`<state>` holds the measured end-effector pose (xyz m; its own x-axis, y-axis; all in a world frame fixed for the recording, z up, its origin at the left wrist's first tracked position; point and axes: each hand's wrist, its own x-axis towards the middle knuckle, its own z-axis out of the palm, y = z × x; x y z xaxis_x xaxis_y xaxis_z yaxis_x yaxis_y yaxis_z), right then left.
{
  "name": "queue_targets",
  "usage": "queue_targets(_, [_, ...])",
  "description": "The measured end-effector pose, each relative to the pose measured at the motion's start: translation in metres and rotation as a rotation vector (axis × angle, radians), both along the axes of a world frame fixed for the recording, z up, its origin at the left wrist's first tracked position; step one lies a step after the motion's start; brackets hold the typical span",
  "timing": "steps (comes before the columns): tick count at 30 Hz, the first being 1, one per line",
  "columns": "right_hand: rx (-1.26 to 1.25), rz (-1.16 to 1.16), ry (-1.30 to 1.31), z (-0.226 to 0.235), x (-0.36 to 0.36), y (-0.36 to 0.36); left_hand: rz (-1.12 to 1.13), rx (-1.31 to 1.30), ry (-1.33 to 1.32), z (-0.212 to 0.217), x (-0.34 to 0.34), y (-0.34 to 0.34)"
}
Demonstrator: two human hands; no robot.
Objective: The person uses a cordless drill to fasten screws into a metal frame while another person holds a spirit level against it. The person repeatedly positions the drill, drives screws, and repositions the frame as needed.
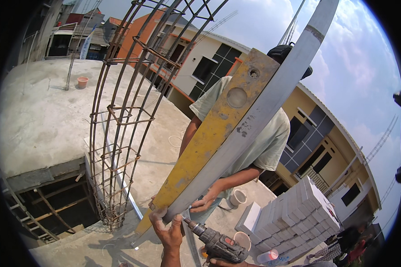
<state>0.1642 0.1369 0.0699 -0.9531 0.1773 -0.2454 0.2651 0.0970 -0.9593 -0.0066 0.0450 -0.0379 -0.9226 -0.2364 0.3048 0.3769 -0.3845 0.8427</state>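
Holding up one drill [220, 244] to the lower right of the level [225, 120], the right hand [231, 263] has its fingers closed on the grip, though the picture's lower edge cuts most of them off. One grey bar [254, 118] runs along the level's right side. By the level's lower end is the left hand [169, 233], its fingers partly curled against the bar, thumb spread apart; how firmly they hold, I cannot tell. Behind the level stands one co-worker [269, 138], one hand [208, 198] just right of it. Left of the level are one rebar cage [112, 108] and one orange bucket [82, 82]; right of it, two pale buckets [237, 198], one tub [267, 256] and one block stack [289, 218].
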Motion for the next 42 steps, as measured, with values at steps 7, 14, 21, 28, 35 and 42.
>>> queue_targets(7, [0.019, 0.008, -0.001, -0.003, -0.002, 0.002, 0.020, -0.036, 0.020, -0.001, -0.001, 0.000])
queue_targets(14, [0.116, 0.049, 0.027, -0.016, 0.009, 0.011, 0.022, 0.058, 0.061, 0.001, -0.004, 0.003])
queue_targets(21, [0.080, 0.022, 0.010, -0.030, 0.019, 0.015, -0.041, 0.034, -0.007, -0.004, 0.001, 0.002])
queue_targets(28, [0.101, 0.070, -0.052, -0.028, 0.018, 0.018, -0.055, 0.104, -0.003, 0.001, 0.001, 0.005])
queue_targets(35, [0.184, 0.167, -0.068, -0.023, 0.012, 0.022, -0.039, -0.001, -0.048, -0.011, 0.002, 0.002])
queue_targets(42, [0.277, 0.314, -0.094, -0.018, 0.001, 0.032, -0.083, 0.128, -0.043, -0.007, 0.003, 0.005])
